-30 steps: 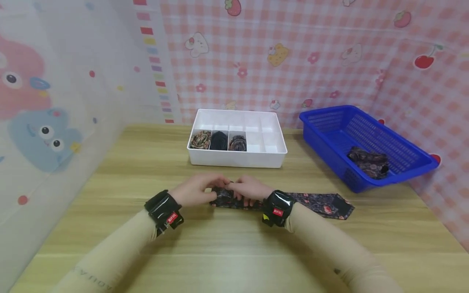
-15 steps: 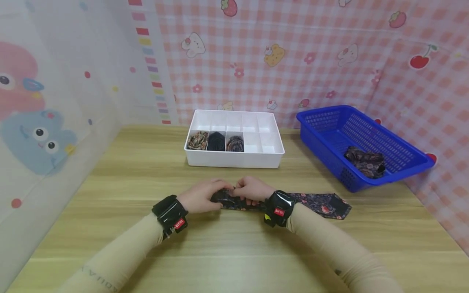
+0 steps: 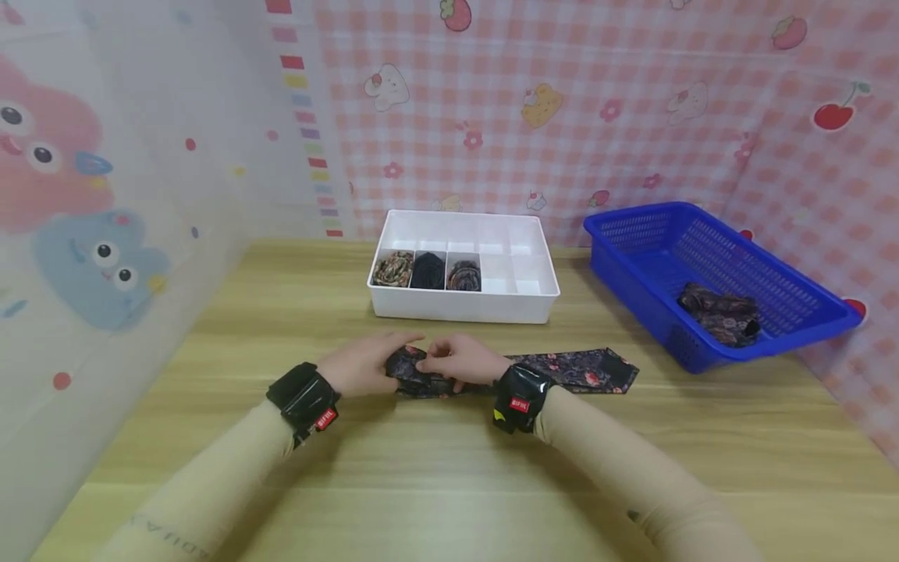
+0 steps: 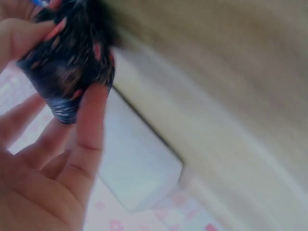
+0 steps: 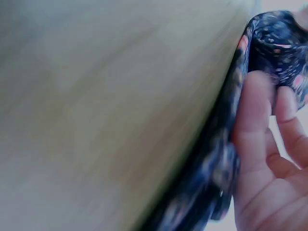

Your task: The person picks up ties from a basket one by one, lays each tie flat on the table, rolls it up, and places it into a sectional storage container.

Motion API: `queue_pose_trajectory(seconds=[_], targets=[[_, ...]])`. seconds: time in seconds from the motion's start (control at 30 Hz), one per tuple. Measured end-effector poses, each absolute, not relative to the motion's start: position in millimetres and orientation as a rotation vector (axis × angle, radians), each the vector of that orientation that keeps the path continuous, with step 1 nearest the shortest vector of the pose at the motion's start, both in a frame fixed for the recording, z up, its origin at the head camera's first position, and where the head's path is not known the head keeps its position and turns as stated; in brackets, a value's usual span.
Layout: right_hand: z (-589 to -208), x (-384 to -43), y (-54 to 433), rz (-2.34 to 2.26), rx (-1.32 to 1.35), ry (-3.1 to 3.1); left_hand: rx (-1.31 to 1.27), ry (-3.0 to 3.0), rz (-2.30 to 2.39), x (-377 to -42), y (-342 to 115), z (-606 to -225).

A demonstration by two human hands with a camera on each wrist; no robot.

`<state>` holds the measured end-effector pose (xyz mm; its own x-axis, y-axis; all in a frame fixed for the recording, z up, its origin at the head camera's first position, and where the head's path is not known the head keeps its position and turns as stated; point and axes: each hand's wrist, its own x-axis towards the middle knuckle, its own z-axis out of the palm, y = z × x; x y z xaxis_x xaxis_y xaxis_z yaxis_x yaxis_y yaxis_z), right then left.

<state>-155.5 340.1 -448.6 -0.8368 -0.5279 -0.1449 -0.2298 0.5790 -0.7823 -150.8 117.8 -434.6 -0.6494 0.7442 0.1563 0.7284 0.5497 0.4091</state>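
A dark necktie with a pink and red floral print (image 3: 569, 373) lies lengthwise on the table, its pointed end to the right. Its left end is bunched into a loose roll, seen close up as a dark floral bundle (image 4: 72, 62) in the left wrist view. My left hand (image 3: 361, 365) holds this roll from the left, between thumb and fingers. From the right, my right hand (image 3: 465, 359) pinches the tie at the roll. In the right wrist view its fingers (image 5: 254, 110) press against the curled fabric (image 5: 281, 50). The right hand and wrist cover the tie's middle.
Behind the hands stands a white divided box (image 3: 463, 306), with rolled ties in 3 front-left compartments, one of them a patterned roll (image 3: 464, 275). At the right, a blue basket (image 3: 635, 293) holds a dark patterned cloth bundle (image 3: 723, 314). Patterned curtains (image 3: 449, 140) enclose the table.
The tie's pointed end has shifted left and slightly away from me. Both hands have moved a little left with the roll, and the left fingers have spread. The view has swung slightly too.
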Motion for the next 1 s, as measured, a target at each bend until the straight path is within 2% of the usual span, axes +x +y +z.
queue_pose_trajectory(seconds=[0.23, 0.43, 0.7, 1.0], targets=[[-441.5, -149.3, 345.8, -1.182, -0.423, 2.435, 1.381, 2.682, 0.844, -148.1, 129.2, -417.9], [-440.7, -146.6, 359.5, -1.191, -0.346, 2.464, 1.424, 2.580, 0.934, -150.1, 144.4, -422.0], [-446.1, -144.9, 375.0, -1.162, -0.318, 2.478, 1.369, 2.491, 0.949, -150.5, 161.6, -435.6], [-443.2, -145.3, 380.2, -1.178, -0.375, 2.523, 1.426, 2.592, 0.801, -152.0, 170.4, -440.6]])
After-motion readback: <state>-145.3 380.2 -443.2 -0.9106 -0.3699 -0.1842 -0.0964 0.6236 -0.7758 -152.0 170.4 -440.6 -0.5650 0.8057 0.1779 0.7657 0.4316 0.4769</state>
